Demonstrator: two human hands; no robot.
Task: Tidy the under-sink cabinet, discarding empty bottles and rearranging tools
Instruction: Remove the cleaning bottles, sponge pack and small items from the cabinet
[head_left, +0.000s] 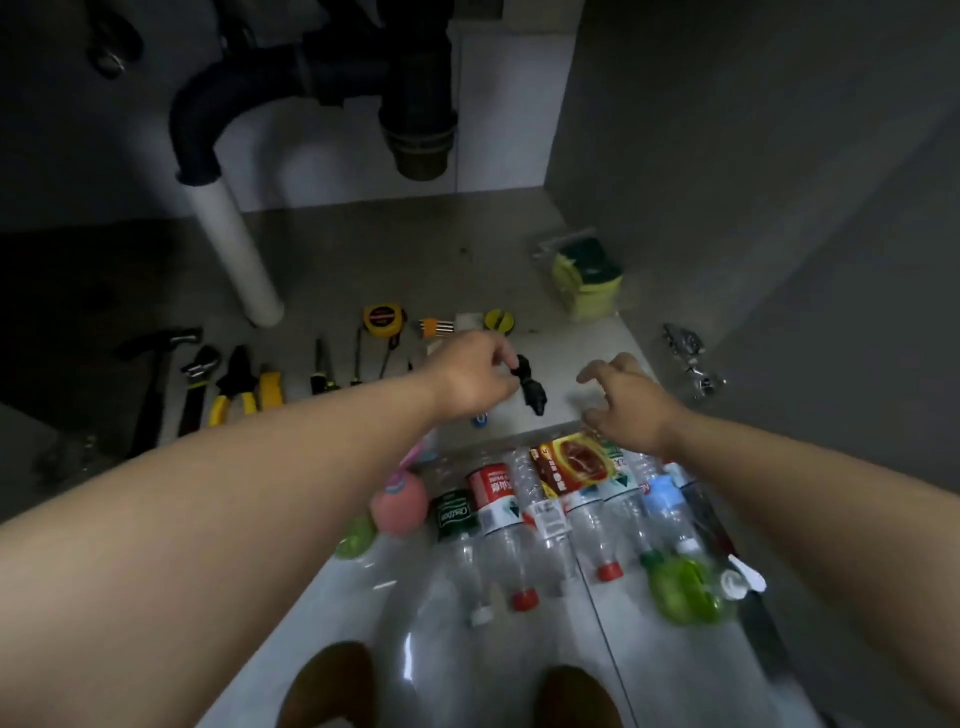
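**Under the sink: black bundle pinched, bottles lying outside**

On the cabinet floor (415, 260), the tools lie side by side along the left front: hammer (156, 374), wrench (196, 384), yellow-handled pliers (234, 387), screwdrivers (319, 369). Handles point outward, probably so each can be pulled without disturbing its neighbour. A tape measure (383, 318) sits just behind them, near the foot of the white drain pipe (234, 249). A pack of sponges (587, 283) is back right against the wall.

The person crouches at the opening with both arms reaching in. The left hand (470, 376) pinches the upper end of a small black bundle (530, 387) between thumb and fingertips; its lower end appears to rest on the floor. What the bundle is, I cannot tell. The right hand (626, 400) hovers just beside it, fingers spread and curved, gripping nothing. My guess is that it is poised to take the other end.

Empty bottles (519, 519) lie in a row on the tiles outside the cabinet, caps toward the person. They look sorted for discarding but not yet thrown away.

The tool row looks nearly done, with the small items in the middle left to place.
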